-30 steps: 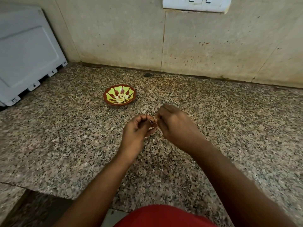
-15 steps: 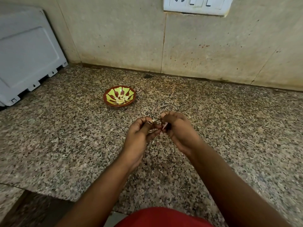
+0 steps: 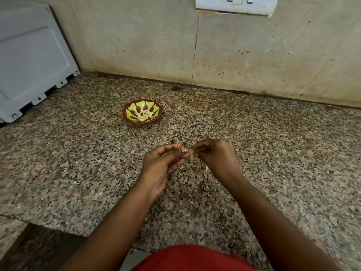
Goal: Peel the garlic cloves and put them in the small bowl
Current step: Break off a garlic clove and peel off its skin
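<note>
My left hand [image 3: 161,166] pinches a small garlic clove [image 3: 186,149] between thumb and fingertips, above the granite counter. My right hand [image 3: 215,156] sits just to its right, fingers curled, pinching at the clove's skin. A small brown bowl with a yellow-green pattern [image 3: 130,112] stands farther back and to the left, apart from both hands. Several pale peeled cloves [image 3: 145,115] lie in its bottom.
The speckled granite counter [image 3: 273,145] runs back to a beige tiled wall. A grey appliance [image 3: 31,61] stands at the far left. A white switch plate [image 3: 234,4] hangs on the wall. The counter's front edge [image 3: 48,227] is near my body.
Both hands have stayed together over the counter, working the clove. The right hand has turned slightly and pulled a little to the right of the left.
</note>
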